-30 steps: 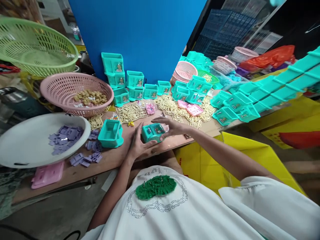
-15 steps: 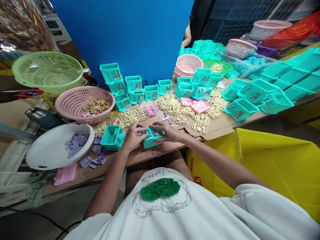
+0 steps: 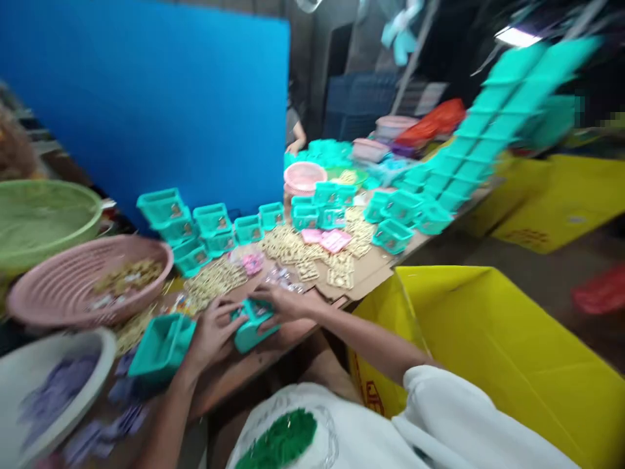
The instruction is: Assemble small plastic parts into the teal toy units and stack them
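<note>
At the table's front edge, a teal plastic box [image 3: 251, 333] lies tipped between my two hands. My left hand [image 3: 215, 331] grips its left end with bent fingers. My right hand [image 3: 280, 305] is closed over its far right side, fingers on the upper face. A small picture or part on that face is too blurred to make out. Just left of my left hand stands another teal box [image 3: 163, 345], its open top facing up. Beyond my hands lie small clear plastic pieces [image 3: 283, 279] and a bag of pink parts [image 3: 252, 263].
Cream part frames [image 3: 215, 279] and stacked teal boxes [image 3: 212, 228] cover the table's far side. A pink basket [image 3: 43, 280] and a white bowl with purple parts [image 3: 105, 352] stand left. A yellow carton [image 3: 469, 339] is at right. Behind the blue panel [image 3: 146, 104], another person's arm shows.
The view has swung to the right and up, bringing in a tall teal stack and more of the other person. Both hands keep hold of the same teal box.
</note>
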The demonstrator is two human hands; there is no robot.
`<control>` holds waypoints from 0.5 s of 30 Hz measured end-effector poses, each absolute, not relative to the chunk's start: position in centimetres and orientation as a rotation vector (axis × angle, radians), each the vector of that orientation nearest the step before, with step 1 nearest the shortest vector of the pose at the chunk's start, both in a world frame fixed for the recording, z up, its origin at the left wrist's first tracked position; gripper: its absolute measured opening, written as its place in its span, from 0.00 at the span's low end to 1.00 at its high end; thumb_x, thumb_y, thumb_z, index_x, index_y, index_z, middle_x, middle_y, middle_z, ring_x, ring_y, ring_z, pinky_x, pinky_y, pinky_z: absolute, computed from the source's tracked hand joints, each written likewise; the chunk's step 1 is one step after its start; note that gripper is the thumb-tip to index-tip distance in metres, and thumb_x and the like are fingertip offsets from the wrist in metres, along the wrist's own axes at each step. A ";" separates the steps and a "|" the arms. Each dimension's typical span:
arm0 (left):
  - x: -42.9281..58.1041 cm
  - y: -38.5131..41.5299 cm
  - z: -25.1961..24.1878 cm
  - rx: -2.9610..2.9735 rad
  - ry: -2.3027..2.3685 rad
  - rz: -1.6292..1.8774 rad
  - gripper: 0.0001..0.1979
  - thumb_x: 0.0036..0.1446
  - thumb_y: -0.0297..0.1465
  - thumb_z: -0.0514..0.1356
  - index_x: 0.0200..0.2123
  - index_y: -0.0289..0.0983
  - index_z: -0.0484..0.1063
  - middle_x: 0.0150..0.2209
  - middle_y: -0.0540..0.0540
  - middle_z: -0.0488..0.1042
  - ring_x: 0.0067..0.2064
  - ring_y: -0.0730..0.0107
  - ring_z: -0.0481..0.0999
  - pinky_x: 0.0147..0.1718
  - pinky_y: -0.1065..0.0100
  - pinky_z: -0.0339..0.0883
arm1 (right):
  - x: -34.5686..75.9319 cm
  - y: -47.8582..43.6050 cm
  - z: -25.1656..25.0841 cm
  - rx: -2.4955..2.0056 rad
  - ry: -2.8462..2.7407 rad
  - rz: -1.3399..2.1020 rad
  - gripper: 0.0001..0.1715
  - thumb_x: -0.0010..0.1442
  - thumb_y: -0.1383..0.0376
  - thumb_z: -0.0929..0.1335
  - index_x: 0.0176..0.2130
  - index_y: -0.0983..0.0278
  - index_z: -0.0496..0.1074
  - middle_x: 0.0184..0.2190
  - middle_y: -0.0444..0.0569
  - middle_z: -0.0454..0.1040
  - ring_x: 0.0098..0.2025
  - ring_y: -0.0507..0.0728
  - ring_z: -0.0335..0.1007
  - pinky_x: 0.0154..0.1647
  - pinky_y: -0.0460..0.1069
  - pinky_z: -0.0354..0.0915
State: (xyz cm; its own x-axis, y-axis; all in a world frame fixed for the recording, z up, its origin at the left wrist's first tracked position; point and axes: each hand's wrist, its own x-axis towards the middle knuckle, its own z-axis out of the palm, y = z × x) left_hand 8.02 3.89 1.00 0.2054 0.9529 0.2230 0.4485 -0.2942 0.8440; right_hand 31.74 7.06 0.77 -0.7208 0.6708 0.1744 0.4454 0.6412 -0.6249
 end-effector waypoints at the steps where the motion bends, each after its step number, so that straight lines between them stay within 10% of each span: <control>1: 8.0 4.0 0.8 1.784 1.305 1.065 0.26 0.50 0.53 0.67 0.44 0.40 0.82 0.47 0.43 0.78 0.49 0.56 0.80 0.46 0.59 0.79 | 31.8 7.2 1.0 -0.905 -2.446 0.805 0.51 0.50 0.46 0.80 0.65 0.66 0.70 0.56 0.62 0.72 0.57 0.68 0.71 0.58 0.58 0.68; 15: 9.2 1.6 -5.7 1.895 1.398 1.799 0.14 0.58 0.42 0.65 0.41 0.39 0.78 0.43 0.42 0.79 0.44 0.56 0.80 0.47 0.54 0.77 | 51.6 7.9 8.0 -1.539 -1.638 0.225 0.51 0.52 0.49 0.78 0.67 0.63 0.66 0.56 0.58 0.64 0.57 0.66 0.66 0.59 0.59 0.67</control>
